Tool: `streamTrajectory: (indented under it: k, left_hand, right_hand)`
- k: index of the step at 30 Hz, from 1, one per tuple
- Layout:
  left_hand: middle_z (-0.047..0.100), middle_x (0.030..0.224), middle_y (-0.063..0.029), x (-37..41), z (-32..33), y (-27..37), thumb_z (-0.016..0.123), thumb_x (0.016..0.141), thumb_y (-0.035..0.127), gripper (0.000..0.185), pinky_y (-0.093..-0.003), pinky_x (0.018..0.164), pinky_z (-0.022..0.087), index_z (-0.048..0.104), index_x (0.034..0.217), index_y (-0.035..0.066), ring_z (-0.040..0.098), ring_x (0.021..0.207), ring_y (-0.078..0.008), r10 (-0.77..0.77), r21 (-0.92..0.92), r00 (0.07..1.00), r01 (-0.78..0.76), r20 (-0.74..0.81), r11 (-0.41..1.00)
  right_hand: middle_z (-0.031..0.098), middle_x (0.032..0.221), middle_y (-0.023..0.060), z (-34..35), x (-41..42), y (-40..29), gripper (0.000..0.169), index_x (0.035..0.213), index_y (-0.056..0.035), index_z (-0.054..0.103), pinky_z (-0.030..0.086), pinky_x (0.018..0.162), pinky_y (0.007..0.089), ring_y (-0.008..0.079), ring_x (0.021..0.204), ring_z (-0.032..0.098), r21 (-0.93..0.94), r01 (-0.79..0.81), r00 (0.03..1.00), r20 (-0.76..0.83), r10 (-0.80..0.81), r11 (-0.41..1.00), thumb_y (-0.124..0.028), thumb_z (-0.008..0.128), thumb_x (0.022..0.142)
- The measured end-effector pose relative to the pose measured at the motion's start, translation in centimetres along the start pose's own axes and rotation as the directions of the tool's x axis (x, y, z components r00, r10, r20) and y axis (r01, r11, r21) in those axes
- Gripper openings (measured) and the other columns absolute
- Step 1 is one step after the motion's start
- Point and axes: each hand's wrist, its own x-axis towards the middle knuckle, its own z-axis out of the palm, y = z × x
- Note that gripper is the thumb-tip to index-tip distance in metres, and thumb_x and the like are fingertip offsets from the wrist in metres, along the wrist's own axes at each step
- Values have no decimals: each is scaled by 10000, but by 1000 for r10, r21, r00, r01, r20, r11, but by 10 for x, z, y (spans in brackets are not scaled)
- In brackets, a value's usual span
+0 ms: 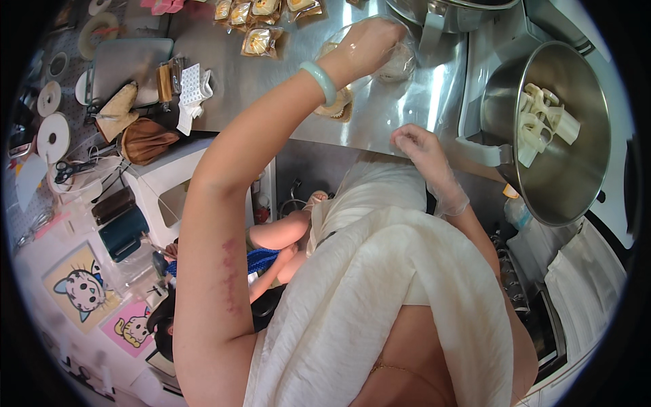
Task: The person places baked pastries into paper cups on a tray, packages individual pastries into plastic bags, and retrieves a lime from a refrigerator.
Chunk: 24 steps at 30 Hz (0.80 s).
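Note:
My left hand [374, 46], in a clear plastic glove and with a pale green bangle at the wrist, reaches over the steel worktop [244, 102]. Its fingers are curled beside a crumpled clear plastic wrapping [396, 66]; whether they grip it is hidden. Below the wrist, partly covered by it, lies a round pale pastry [336, 107] in a brown tray. My right hand [419, 150], also in a clear glove, is at the worktop's front edge with fingers curled in and nothing visible in them. Several wrapped pastries [260, 41] lie at the top.
At right stands a steel mixing bowl [564, 178] with cream-coloured plastic parts [541, 122] inside. Another steel bowl [457, 20] is at the top. Left are a brown cloth bag [147, 141], scissors [68, 170] and ribbon rolls [53, 137]. Another person [279, 231] is below the worktop, at left.

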Motion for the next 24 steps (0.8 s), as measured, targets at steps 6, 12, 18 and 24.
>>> streamTrajectory:
  k: [6,12,18,24]
  left_hand:
    - [650,871,-116,4,-23,21,602,730,65,80,-387,638,518,602,809,51,632,778,-306,79,308,995,-96,66,946]
    - [660,759,-127,-5,-41,33,621,691,63,80,-346,574,550,632,755,16,676,719,-264,103,477,983,-166,155,863]
    - [643,669,-134,-12,-69,43,615,695,47,44,-349,514,528,591,723,22,673,616,-274,78,411,988,-127,133,903]
    - [629,647,-162,-19,-84,78,602,680,30,30,-368,527,535,607,662,6,668,624,-303,-116,234,990,133,-83,963]
  right_hand:
    - [627,869,9,0,0,-2,208,967,14,637,442,771,236,81,829,553,-5,35,999,-11,-35,999,-173,570,908]
    - [641,886,26,-3,1,-1,205,969,19,639,440,776,234,87,835,557,-4,13,1000,5,-13,1000,-160,563,904]
    - [643,881,31,-8,4,-3,188,943,25,634,437,777,236,89,834,559,-32,11,999,35,-9,999,-141,556,901]
    - [643,888,39,-16,5,-9,164,937,14,632,440,798,242,107,845,575,-55,20,996,83,-15,998,-128,555,911]
